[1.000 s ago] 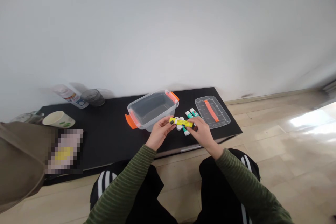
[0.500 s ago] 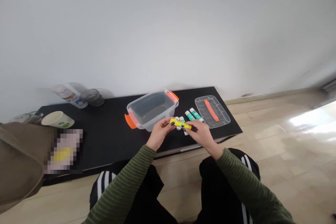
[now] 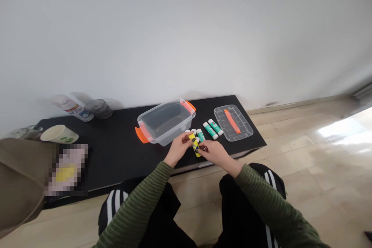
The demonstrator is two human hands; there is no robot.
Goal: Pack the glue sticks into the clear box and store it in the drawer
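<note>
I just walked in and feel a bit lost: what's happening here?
Someone's left-hand grip holds the far end of a yellow cylindrical tube, and the right-hand grip is on its nearer part. On the black table, a clear plastic box with orange latches stands open. A clear plastic lid with an orange handle lies to its right. Green-and-white cylindrical tubes lie between box and lid.

Yellow tube (image 3: pixel 194 145): swung from nearly crosswise to steep, lower end now towards the wearer | Right hand (image 3: pixel 214 153): shifted leftward and nearer the wearer, closing the gap to the left hand (image 3: pixel 179 148) | Pair of green-and-white tubes (image 3: pixel 209 130): lower ends, formerly obscured by right hand, now exposed | Third green-and-white tube (image 3: pixel 200 135): no longer crossed by yellow tube.
</note>
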